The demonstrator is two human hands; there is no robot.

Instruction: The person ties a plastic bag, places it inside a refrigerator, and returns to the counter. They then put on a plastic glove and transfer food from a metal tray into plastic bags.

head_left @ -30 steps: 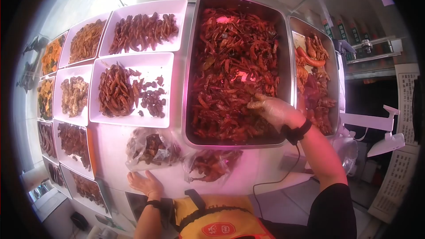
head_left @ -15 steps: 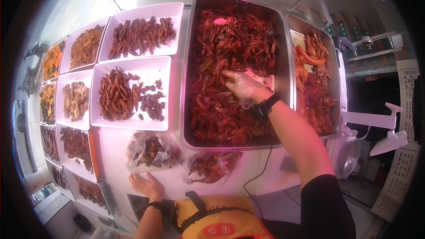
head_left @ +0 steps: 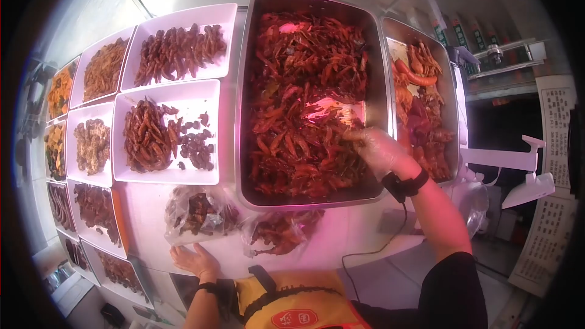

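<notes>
A large metal tray (head_left: 241,146) in the middle is filled with dark red, glossy braised meat pieces (head_left: 304,55). My right hand (head_left: 381,151), in a clear plastic glove, is at the tray's right side. Its fingers are drawn together among the pieces, and what they hold is hard to make out. Bare tray bottom shows through red liquid just above the fingertips. My left hand (head_left: 196,261) is bare and lies on the white counter with its fingers spread. Close above it is a clear plastic bag of dark meat (head_left: 201,212); a second bag of reddish meat (head_left: 283,231) lies to the right.
White trays of braised food (head_left: 167,164) stand in rows on the left. A smaller metal tray (head_left: 423,109) with sausage and other meats adjoins the large one. At the right are a white device on an arm (head_left: 527,190) and a black cable (head_left: 384,250) near the counter's front.
My right hand has moved right and nearer me, from the middle of the large tray towards its right wall. My left hand stays on the counter. The whole view has shifted slightly.
</notes>
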